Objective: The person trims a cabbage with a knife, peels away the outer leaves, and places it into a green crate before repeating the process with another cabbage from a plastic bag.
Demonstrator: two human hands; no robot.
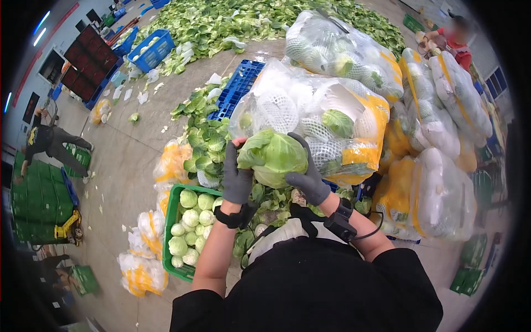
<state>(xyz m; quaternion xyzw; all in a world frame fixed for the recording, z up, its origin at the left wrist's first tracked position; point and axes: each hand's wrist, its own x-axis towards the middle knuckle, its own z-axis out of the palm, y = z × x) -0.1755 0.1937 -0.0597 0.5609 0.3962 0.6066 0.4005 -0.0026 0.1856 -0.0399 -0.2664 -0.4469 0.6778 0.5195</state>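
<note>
- Two gloved hands close round one cabbage (275,157), held up in front of the chest, above the floor litter and just before a bulging clear sack (310,113).
- Left hand (238,180): fingers wrapped on the cabbage's left flank, thumb tip up near the top edge. It is gripping, not resting.
- Right hand (310,178): fingers spread over the right flank and crown, palm under the lower side, also clamped on the head.
- A grip from opposite sides probably shares the weight and lets the round head be turned without slipping. The grey gloves likely help on waxy leaves.
- The cabbage looks pale green and glossy. Loose outer leaves curl away from a tighter core, and light veins show on the top leaf.
- Each forearm carries a black strap with a small box (338,224), and a cable trails from the right one.
- A green crate (167,232) sits low on the person's left, within easy reach, partly filled with smaller, cleaner heads (191,224).
- The sacks of foam-netted cabbages are stacked on a blue pallet (238,88), which seems to keep them off the wet floor.
- Stripped leaves (207,144) lie heaped between pallet and crate, and a far wider spread (232,25) covers the floor beyond.
- Another person (50,141) bends over green crates at far left.
</note>
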